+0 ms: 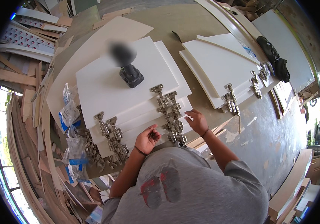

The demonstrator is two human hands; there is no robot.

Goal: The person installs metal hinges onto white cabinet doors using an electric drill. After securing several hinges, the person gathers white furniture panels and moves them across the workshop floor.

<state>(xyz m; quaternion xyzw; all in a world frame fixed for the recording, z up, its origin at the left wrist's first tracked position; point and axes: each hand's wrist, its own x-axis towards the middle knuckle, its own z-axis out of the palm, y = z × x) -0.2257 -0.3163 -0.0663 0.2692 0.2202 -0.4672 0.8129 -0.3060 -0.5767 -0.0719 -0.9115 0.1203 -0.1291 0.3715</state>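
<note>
My left hand is half curled with the palm turned up, cupped around small dark pieces that look like screws. To its right, my right hand reaches over the edge of the stacked white panels, its thumb and forefinger apart and no object visible between them. Next to its fingertips runs a row of metal cabinet hinges fixed along the panels' stepped edges. Another row of hinges lies left of my left hand. A black cordless drill, partly blurred, stands on the top panel.
A second stack of white panels with hinges lies at right. Clear plastic bags and loose hinges sit by the left edge. A black bag-like object is at the far right. Wood offcuts crowd the left side.
</note>
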